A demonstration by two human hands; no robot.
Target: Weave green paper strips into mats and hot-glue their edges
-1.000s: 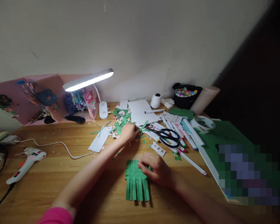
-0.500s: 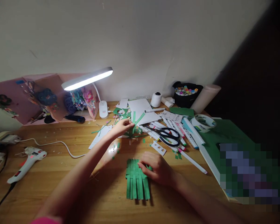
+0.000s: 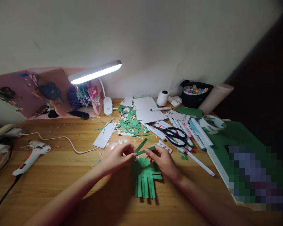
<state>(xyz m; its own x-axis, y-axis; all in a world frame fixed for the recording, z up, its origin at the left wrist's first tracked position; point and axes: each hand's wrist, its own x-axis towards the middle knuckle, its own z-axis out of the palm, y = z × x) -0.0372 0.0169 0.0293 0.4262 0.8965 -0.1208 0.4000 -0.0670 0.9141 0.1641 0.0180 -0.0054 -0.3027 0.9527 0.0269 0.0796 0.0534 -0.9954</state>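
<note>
My left hand (image 3: 121, 154) is closed, pinching green paper strips (image 3: 141, 145) between thumb and fingertips. Two strips fan out to the right from it. My right hand (image 3: 164, 159) is also closed, its thumb and finger on the lower of these strips, whose end sticks out above the fingers. Just beneath both hands lies a green woven paper piece (image 3: 143, 180) on the wooden desk, with loose strip ends pointing toward me and to the right. Its upper edge is partly covered by my fingers.
Green paper scraps (image 3: 132, 124), white paper (image 3: 146, 108), markers (image 3: 199, 161) and black-handled scissors (image 3: 176, 136) lie beyond my hands. A glue gun (image 3: 33, 157) rests at left, near a lit lamp (image 3: 96, 72). A tape roll (image 3: 212, 124) stands at right beside a green board (image 3: 235, 135).
My left hand has come back toward me from the scrap pile with the green strips. My right hand has lifted off the woven piece and taken hold of one strip.
</note>
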